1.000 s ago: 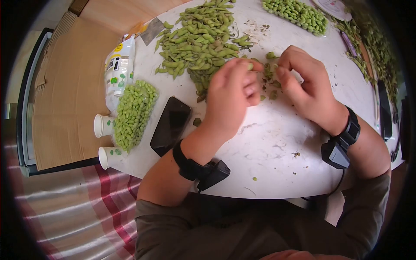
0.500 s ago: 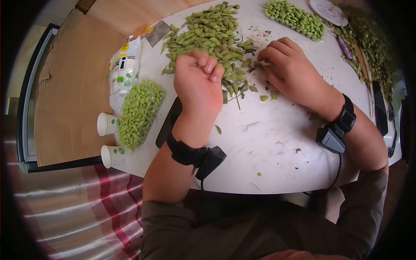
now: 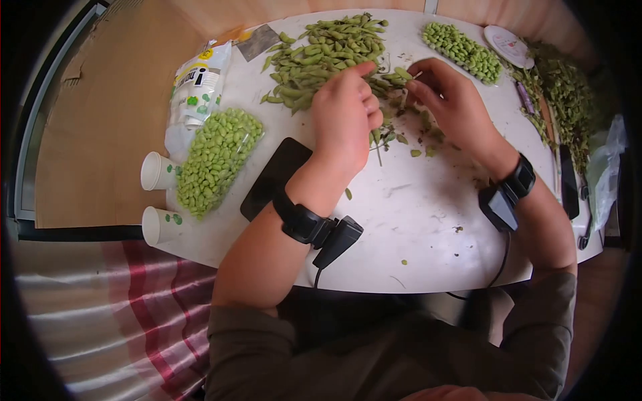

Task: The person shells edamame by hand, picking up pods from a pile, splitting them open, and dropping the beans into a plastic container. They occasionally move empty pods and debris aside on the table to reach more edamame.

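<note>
A pile of green soybean pods [image 3: 321, 50] lies at the back middle of the white table. Over its near edge is my left hand [image 3: 344, 120], index finger pointing forward and the other fingers curled in; whatever they hold is hidden. To its right, my right hand [image 3: 451, 103] pinches a soybean pod [image 3: 402, 73] between thumb and fingertips. Beneath and between the hands lie loose pods, leaf scraps and dark crumbs. A clear bag of shelled soybeans [image 3: 217, 160] rests to the left, and another bag of shelled soybeans [image 3: 461, 52] at the back right.
Two paper cups [image 3: 159, 172] lie at the left edge beside a white printed packet [image 3: 197, 87]. A dark phone-like slab [image 3: 275, 177] lies by my left forearm. Stripped stalks and leaves [image 3: 562, 100] heap at the right, near a round white plate [image 3: 509, 45].
My left hand has shifted right and its index finger has straightened forward. The right hand has lifted from the scraps and turned, now with a pod at its fingertips. The camera view has shifted slightly.
</note>
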{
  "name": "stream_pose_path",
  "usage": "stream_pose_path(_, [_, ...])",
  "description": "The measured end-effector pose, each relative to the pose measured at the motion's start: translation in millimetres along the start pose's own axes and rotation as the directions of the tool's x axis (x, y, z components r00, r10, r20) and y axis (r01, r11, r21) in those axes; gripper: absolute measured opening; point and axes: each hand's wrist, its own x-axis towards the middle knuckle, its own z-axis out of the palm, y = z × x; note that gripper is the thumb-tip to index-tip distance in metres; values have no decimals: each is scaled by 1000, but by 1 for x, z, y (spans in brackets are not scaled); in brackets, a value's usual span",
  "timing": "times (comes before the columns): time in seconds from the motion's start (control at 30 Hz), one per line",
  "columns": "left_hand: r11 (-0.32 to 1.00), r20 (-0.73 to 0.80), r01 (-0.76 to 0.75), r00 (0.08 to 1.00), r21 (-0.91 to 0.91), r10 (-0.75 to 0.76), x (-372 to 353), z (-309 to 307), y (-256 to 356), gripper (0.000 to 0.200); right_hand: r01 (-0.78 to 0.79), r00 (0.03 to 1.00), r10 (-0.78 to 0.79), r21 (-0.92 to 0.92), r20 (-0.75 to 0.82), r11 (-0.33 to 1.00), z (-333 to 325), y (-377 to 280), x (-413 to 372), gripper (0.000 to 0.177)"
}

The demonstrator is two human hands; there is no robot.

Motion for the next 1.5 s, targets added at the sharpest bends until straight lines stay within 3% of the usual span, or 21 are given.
stream_pose_path(0.03, [1000,9,-2,1000,-12,2,-2,2,-4,28,56,998,-54,99,-15,994,-1,11,-5,21])
stream_pose_path(0.07, [954,89,-102,993,282,79,-4,3,-9,23,58,998,-57,87,-16,994,-1,12,-11,21])
stream_pose_path(0.1, [812,186,-212,974,543,130,-6,5,-15,19,56,997,-49,136,-52,989,0,9,-20,21])
stream_pose_path(0.13, [813,190,-216,973,541,132,-7,7,-19,19,56,995,-40,189,-89,980,1,8,-26,21])
stream_pose_path(0.17, [805,211,-250,965,538,158,-7,8,-23,16,127,987,-122,38,-107,991,1,10,-28,20])
stream_pose_path(0.23, [792,270,-350,932,500,241,-4,6,-30,15,145,984,-143,8,-105,989,2,8,-30,20])
stream_pose_path(0.33, [776,269,-352,932,523,242,-2,4,-32,12,191,972,-202,-101,-118,976,3,9,-35,18])
stream_pose_path(0.4, [739,286,-373,925,561,250,-1,2,-35,10,331,923,-374,-303,-95,894,2,10,-37,15])
stream_pose_path(0.53, [611,330,-439,899,659,289,-4,2,-34,8,432,870,-487,-362,-73,826,-3,10,-38,17])
stream_pose_path(0.6, [631,330,-430,902,646,277,-4,2,-37,8,521,811,-585,-460,5,719,-5,11,-37,22])
stream_pose_path(0.83, [713,315,-424,904,559,290,-7,5,-35,9,553,779,-624,-534,59,640,-6,6,-37,24])
stream_pose_path(0.97, [684,379,-459,882,567,279,-2,-4,-39,10,554,772,-631,-568,76,609,-7,0,-38,28])
stream_pose_path(1.03, [694,342,-385,916,609,209,-5,0,-38,12,547,781,-617,-582,95,602,-7,1,-38,30])
stream_pose_path(1.5, [755,219,-243,966,609,134,-13,5,-43,13,507,824,-523,-695,218,509,0,2,-47,34])
